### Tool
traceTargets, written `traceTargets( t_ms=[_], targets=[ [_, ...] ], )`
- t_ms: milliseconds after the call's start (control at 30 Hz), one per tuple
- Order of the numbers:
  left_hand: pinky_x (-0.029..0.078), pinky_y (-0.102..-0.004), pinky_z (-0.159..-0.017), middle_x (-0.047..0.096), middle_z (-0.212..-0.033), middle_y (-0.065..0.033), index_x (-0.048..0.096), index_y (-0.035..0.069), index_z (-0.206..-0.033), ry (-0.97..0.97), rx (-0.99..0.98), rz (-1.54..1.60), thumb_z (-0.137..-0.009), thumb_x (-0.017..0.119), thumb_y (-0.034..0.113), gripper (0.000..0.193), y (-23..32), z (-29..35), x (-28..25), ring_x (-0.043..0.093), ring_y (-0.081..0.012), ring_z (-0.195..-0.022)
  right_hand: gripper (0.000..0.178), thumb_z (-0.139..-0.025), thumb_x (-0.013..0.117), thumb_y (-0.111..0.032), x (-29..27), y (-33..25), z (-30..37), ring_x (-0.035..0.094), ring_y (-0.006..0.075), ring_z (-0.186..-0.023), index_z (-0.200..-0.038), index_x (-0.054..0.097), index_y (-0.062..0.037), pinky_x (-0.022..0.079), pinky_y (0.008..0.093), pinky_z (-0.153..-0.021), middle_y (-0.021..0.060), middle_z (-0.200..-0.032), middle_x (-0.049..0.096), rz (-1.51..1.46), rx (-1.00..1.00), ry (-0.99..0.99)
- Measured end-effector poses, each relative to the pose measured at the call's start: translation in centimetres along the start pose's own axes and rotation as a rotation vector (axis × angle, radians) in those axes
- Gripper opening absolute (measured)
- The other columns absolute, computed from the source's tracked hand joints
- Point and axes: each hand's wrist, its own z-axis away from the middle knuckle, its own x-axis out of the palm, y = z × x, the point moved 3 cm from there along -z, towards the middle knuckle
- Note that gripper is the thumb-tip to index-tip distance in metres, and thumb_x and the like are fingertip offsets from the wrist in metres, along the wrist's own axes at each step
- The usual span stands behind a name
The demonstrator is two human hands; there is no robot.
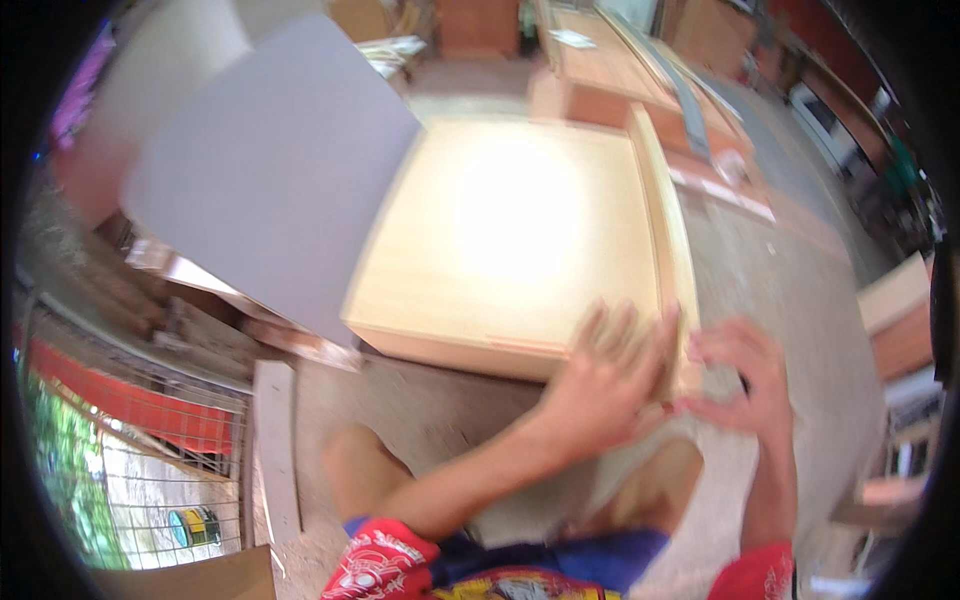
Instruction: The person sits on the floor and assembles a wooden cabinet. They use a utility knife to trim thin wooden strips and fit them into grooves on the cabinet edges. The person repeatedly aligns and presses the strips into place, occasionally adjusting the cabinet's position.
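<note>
A pale wooden panel (420, 270), shaped like a shallow box, lies in front of me with bright glare on its middle. Along its right side stands a raised wooden strip (665, 215). My left hand (610, 370) is open, its fingers spread over the panel's near right corner, the innermost ones against the strip. From the outer side, my right hand (745, 375) curls its fingers and thumb about the strip's near end. Motion blur hides the exact contact of both hands.
A large grey board (280, 170) leans at the panel's left. Stacked brown boards (610, 75) lie beyond it. A narrow plank (277, 450) rests on the concrete floor (790, 290) near my left knee, beside a wire mesh (170, 470). Wooden pieces (895, 310) stand at the far right.
</note>
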Motion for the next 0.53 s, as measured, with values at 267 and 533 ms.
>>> traceTargets(
  t_ms=[267,533],
  targets=[
    [0.034,-0.0602,-0.128,0.049,-0.169,-0.0177,0.04,-0.002,-0.166,-0.075,-0.084,0.141,-0.088,0.083,0.036,0.097,0.9,0.7,0.7,0.051,-0.0391,-0.153,0.06,-0.069,0.104,-0.025,-0.7,-1.1,1.1,0.074,0.0276,-0.085,-0.119,0.075,-0.0072,0.062,0.0397,-0.069,0.0125,-0.109,0.075,-0.088,0.176,-0.113],
    [0.039,-0.0486,-0.129,0.043,-0.168,-0.0296,0.04,-0.004,-0.165,-0.735,-0.268,0.626,-0.093,0.077,0.009,0.081,-0.1,-3.4,-10.1,0.042,-0.0445,-0.158,0.085,-0.072,0.101,-0.021,-3.2,-2.4,-1.8,0.068,0.0319,-0.1,-0.144,0.059,-0.0021,0.058,0.0451,-0.087,0.0174,-0.123,0.066,-0.151,0.316,-0.275]
  ],
)
